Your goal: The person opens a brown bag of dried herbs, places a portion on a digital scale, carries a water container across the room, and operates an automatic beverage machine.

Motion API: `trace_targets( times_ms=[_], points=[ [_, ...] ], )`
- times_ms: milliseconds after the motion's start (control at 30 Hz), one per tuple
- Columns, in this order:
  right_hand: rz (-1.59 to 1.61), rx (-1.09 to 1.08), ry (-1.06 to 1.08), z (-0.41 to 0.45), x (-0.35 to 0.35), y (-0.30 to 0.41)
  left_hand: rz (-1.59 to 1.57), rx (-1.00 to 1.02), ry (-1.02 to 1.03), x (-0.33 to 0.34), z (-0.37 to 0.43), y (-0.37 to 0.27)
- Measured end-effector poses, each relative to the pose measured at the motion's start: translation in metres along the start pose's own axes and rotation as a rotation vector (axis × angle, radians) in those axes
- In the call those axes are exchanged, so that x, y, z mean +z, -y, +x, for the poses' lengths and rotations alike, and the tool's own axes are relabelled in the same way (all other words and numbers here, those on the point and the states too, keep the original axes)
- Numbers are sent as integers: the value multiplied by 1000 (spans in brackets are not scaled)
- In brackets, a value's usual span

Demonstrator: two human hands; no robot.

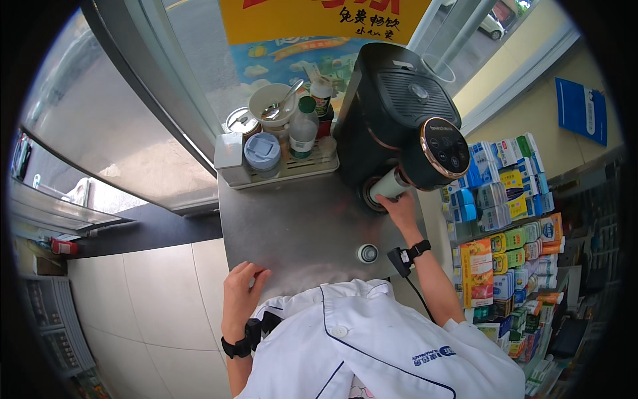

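Note:
A white insulated bottle (390,185) stands on the round drip tray of a black water dispenser (403,99), its mouth up under the spout head. My right hand (400,212) grips the bottle low down, the thumb on its near side; the other fingers are partly hidden. A small white round cap (368,253) lies on the stainless-steel tabletop (294,224), nearer to me than the bottle. My left hand (245,279) holds nothing and is at the table's near left edge, with loosely bent fingers and the thumb apart.
Behind the table's middle, a slatted tray (299,172) bears a white box (233,158), a blue-lidded cup (262,151), a green-capped bottle (303,130) and a bowl with spoons (269,102). Shelves of boxed goods (513,239) stand at right. A cable (421,294) hangs from my right wrist.

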State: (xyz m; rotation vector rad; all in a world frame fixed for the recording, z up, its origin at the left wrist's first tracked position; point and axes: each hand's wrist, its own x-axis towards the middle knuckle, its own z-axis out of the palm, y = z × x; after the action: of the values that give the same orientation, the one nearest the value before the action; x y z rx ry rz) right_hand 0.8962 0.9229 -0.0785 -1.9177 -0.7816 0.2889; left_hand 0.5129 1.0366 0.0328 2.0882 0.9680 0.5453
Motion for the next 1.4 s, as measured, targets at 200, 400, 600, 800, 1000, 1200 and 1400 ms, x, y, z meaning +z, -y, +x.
trace_targets(
  times_ms=[200, 400, 600, 800, 1000, 1200, 1400],
  points=[
    [-53, 39, 3, -1, 1, 4, 20, 12, 20, 1, 2, 0],
    [-42, 19, -32, -2, 3, 3, 12, 53, 21, 1, 6, -3],
    [-10, 5, -41, -3, 6, 4, 27, 50, 23, 2, 4, -2],
    [-26, -2, -42, -2, 5, 2, 31, 47, 23, 1, 3, -3],
    [-11, 21, -6, 1, 4, 0, 23, 47, 8, -1, 3, -3],
    [46, -6, 1, -1, 1, 9, 28, 31, -15, -5, -1, -4],
    [-89, -30, 5, -4, -6, 19, 51, 19, -24, -7, -4, -3]
  ],
)
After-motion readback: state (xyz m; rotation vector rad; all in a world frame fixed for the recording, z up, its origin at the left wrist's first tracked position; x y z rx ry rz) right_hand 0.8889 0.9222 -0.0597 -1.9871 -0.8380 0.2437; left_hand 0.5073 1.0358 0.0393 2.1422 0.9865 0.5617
